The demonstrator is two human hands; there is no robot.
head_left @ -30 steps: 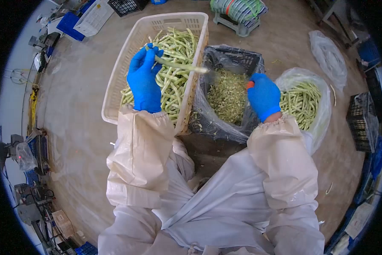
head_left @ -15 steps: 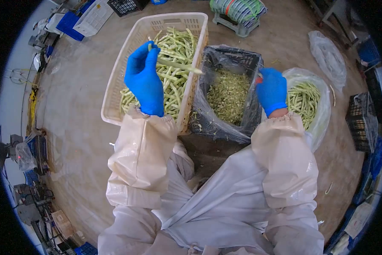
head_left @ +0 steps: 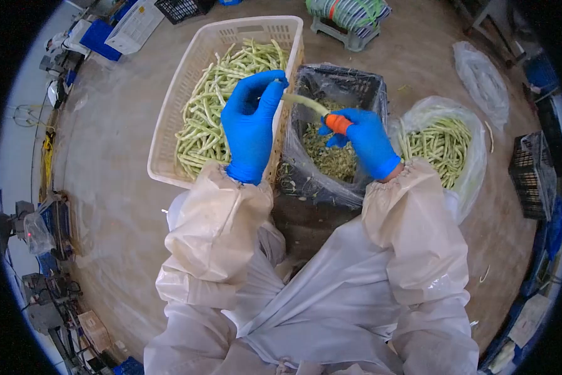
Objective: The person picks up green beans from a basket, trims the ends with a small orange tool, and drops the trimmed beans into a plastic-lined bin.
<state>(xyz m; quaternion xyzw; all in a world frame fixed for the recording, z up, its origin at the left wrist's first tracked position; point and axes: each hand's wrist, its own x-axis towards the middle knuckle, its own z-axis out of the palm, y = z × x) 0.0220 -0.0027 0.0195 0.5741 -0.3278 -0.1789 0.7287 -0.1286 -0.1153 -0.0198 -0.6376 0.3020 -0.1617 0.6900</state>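
Note:
My left hand (head_left: 252, 122), in a blue glove, pinches a pale green bean (head_left: 306, 102) between thumb and fingers. The bean points right, over the bin of trimmings. At its far end is my right hand (head_left: 367, 139), also blue-gloved, with fingers curled round a short orange cylindrical piece (head_left: 338, 123). I cannot tell whether this piece is a handle or a finger wrap. Below both hands stands a dark plastic-lined bin (head_left: 306, 181) with chopped green bits (head_left: 337, 159) in it. Left of it, a cream crate (head_left: 171, 125) holds many long beans (head_left: 206, 128).
On the right, a clear plastic bag (head_left: 478, 156) holds more beans (head_left: 440, 147). A black crate (head_left: 531, 178) and crumpled plastic (head_left: 481, 81) lie farther right. A grey stool (head_left: 349, 40) with a striped bundle (head_left: 349, 12) stands at the back. Machinery (head_left: 46, 300) lines the left.
My left hand has moved right and slightly down with the bean. My right hand has come left from beside the bag to the bean's end, and the orange piece now shows fully.

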